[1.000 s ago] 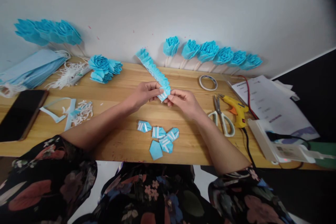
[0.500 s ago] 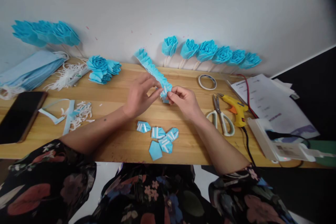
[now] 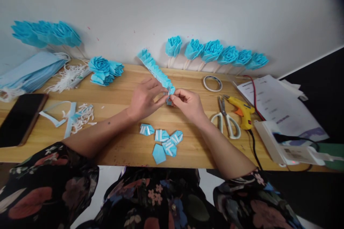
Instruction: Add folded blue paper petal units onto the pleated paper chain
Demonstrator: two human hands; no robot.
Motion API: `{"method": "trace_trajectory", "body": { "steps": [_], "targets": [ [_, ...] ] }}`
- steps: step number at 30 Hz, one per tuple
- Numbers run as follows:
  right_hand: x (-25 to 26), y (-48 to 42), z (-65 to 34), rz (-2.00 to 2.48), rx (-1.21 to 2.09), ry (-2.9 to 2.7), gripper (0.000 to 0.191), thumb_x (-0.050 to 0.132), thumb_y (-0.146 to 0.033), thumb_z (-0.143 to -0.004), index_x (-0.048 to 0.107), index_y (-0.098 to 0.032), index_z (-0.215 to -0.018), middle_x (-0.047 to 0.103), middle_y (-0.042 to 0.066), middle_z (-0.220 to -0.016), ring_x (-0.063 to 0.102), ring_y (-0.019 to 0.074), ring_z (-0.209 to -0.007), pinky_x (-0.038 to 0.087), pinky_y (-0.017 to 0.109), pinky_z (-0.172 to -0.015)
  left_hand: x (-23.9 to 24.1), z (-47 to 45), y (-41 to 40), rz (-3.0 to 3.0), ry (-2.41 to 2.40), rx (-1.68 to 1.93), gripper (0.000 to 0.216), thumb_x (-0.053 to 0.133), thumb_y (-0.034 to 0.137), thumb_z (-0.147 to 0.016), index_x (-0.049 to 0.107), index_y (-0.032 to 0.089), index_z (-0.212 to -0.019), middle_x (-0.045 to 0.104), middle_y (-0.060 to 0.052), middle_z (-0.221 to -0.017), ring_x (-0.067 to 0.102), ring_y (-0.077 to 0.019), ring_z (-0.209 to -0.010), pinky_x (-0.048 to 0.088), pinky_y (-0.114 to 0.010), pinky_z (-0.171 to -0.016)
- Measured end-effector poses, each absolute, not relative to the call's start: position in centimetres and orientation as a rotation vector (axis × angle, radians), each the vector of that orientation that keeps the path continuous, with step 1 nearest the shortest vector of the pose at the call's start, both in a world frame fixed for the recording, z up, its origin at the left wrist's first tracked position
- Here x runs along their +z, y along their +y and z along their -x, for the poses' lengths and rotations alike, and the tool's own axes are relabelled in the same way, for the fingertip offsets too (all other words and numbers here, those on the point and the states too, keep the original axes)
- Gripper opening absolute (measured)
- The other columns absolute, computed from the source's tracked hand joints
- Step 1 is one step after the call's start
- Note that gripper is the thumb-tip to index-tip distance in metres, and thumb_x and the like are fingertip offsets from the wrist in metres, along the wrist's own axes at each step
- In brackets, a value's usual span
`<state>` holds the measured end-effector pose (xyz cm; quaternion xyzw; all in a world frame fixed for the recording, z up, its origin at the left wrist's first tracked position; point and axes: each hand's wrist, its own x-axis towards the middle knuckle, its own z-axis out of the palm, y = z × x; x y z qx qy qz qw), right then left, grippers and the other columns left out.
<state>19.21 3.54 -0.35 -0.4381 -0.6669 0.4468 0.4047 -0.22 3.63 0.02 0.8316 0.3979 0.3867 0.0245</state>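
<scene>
Between my fingertips is a small folded blue petal (image 3: 169, 90), mostly covered by the fingers, with a pale strip on it. My left hand (image 3: 146, 100) pinches it from the left with thumb and forefinger. From the other side, my right hand (image 3: 189, 104) grips its edge, fingers curled in. Just behind my hands, a row of overlapping folded blue petals (image 3: 153, 68) slants back to the wall. Nearer to me lie several loose folded petals (image 3: 169, 147), most with white tape strips; one plain petal (image 3: 159, 154) shows no strips.
Blue flowers on sticks (image 3: 211, 52) lean along the wall. Scissors (image 3: 225, 120), a yellow glue gun (image 3: 243, 112), a tape roll (image 3: 212, 83) and a power strip (image 3: 271, 143) lie right. Left are a phone (image 3: 23, 120), scraps (image 3: 83, 116), stacked blue masks (image 3: 32, 69) and blue flowers (image 3: 103, 69).
My left fingertips have shifted slightly right, closer to the right ones, over the petal. Less of its white-striped face shows now. The things on the table stay put.
</scene>
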Motion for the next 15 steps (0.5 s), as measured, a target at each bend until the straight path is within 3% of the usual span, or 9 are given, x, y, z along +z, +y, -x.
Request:
{"method": "trace_trajectory", "body": {
  "steps": [15],
  "targets": [
    [-0.03, 3.15, -19.01, 1.168, 0.909, -1.817, 0.018, 0.061, -0.031, -0.082, 0.061, -0.02, -0.068, 0.059, -0.001, -0.063, 0.05, 0.0121, -0.059, 0.039, 0.026, -0.06, 0.04, -0.06, 3.44, -2.637, 1.192, 1.119, 0.023, 0.052, 0.025, -0.096, 0.07, 0.016, -0.084, 0.068, -0.007, -0.081, 0.061, -0.0188, -0.079, 0.044, -0.033, -0.076]
  ]
}}
